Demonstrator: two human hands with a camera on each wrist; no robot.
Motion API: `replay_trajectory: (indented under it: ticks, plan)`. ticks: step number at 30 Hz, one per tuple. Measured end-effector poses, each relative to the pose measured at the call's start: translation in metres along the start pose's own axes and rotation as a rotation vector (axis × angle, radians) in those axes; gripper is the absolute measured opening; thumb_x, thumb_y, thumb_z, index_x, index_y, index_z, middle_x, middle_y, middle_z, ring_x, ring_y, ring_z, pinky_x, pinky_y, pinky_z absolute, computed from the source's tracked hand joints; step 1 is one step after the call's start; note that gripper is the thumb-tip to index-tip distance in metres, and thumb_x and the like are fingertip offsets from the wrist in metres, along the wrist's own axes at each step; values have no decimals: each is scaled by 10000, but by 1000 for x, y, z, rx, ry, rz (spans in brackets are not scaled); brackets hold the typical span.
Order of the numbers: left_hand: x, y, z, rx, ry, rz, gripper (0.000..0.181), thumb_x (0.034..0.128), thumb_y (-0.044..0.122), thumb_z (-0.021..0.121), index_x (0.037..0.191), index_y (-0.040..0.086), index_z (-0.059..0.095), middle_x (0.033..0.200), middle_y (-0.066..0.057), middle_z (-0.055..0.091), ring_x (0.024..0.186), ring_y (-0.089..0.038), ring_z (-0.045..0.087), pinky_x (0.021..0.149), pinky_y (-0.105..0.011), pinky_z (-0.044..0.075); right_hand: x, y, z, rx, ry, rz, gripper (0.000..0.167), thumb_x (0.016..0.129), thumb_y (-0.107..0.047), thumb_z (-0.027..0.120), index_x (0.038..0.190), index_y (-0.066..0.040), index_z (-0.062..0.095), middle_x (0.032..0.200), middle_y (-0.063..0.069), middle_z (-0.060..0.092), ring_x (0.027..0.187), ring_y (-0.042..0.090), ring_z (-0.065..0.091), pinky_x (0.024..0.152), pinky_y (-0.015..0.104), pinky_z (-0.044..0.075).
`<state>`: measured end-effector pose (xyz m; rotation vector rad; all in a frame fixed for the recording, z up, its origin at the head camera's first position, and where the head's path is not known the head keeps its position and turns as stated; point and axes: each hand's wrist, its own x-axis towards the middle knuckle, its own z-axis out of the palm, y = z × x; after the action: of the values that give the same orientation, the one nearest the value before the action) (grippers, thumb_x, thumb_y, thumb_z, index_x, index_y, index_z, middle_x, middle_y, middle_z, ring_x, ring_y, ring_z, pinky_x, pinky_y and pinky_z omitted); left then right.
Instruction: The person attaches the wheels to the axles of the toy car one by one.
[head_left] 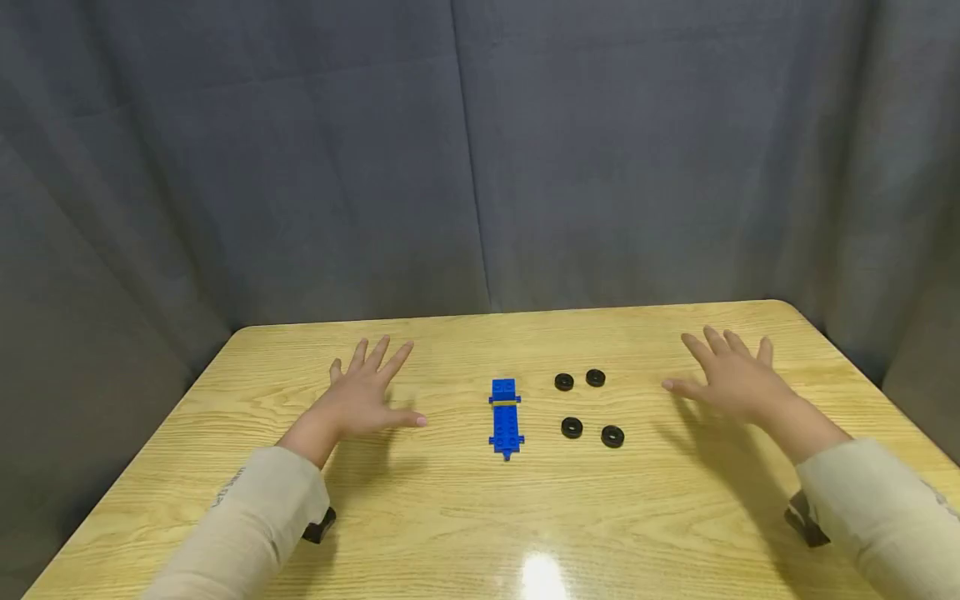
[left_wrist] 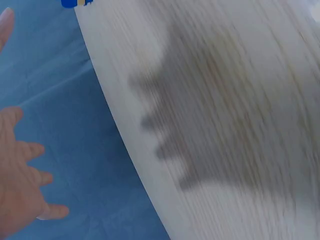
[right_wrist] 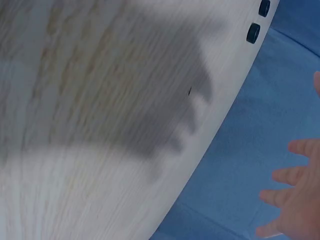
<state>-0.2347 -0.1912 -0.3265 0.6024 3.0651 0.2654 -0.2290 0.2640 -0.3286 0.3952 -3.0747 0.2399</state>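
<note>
A blue toy car chassis (head_left: 506, 423) of building bricks lies lengthwise mid-table, with small pegs on its sides and a thin yellow strip near its far end. To its right lie several black toy wheels (head_left: 572, 427), two farther back and two nearer. My left hand (head_left: 360, 400) hovers over the table left of the chassis, fingers spread, holding nothing. Over on the right, my right hand (head_left: 738, 383) is likewise spread above the table, apart from the wheels. Part of the chassis (left_wrist: 70, 3) shows at the top of the left wrist view; two wheels (right_wrist: 253, 33) appear in the right wrist view.
The wooden table (head_left: 450, 508) has rounded far corners. Behind it hangs a dark grey-blue curtain (head_left: 360, 167), which also flanks both sides. Each hand casts a shadow on the tabletop, and a bright light reflection lies near the front.
</note>
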Motion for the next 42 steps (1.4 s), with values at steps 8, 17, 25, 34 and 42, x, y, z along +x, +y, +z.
replay_trajectory:
  ticks: [8, 17, 25, 34, 42]
  plan:
    - [10, 12, 11, -12, -5, 54, 991, 642, 681, 543, 1396, 280, 41, 1427, -114, 0, 1262, -370, -52, 890, -638, 23, -2, -6, 8, 16, 19, -45, 846, 802, -617, 383, 1330, 30, 247, 1312, 333, 180, 1158, 516, 159, 832, 682, -6]
    - [16, 24, 21, -62, -49, 98, 997, 649, 624, 596, 1396, 279, 33, 1432, -91, -11, 1267, -355, -35, 901, -630, 54, -2, -14, 17, 59, 27, -105, 814, 817, -579, 408, 1308, 57, 279, 1275, 348, 248, 1126, 514, 240, 890, 626, 103]
    - [21, 34, 26, -92, -71, 128, 1019, 637, 616, 614, 1394, 286, 15, 1433, -67, -17, 1275, -311, -42, 925, -605, 50, -2, -21, 21, 151, 26, -157, 764, 832, -520, 446, 1294, 69, 293, 1234, 340, 325, 1092, 497, 316, 889, 572, 238]
    - [29, 41, 32, -130, -102, 182, 1070, 604, 573, 674, 1388, 314, -7, 1433, -65, -15, 1281, -289, -16, 928, -600, 74, -2, -29, 26, 231, -22, -158, 731, 839, -498, 453, 1300, 50, 304, 1227, 298, 376, 1102, 461, 343, 895, 552, 255]
    - [34, 48, 37, -122, -140, 212, 1066, 618, 550, 679, 1379, 338, -37, 1434, -63, 2, 1278, -312, 34, 933, -591, 88, -1, -37, 32, 284, -47, -194, 631, 846, -393, 512, 1258, 62, 366, 1193, 272, 429, 1052, 409, 431, 870, 517, 319]
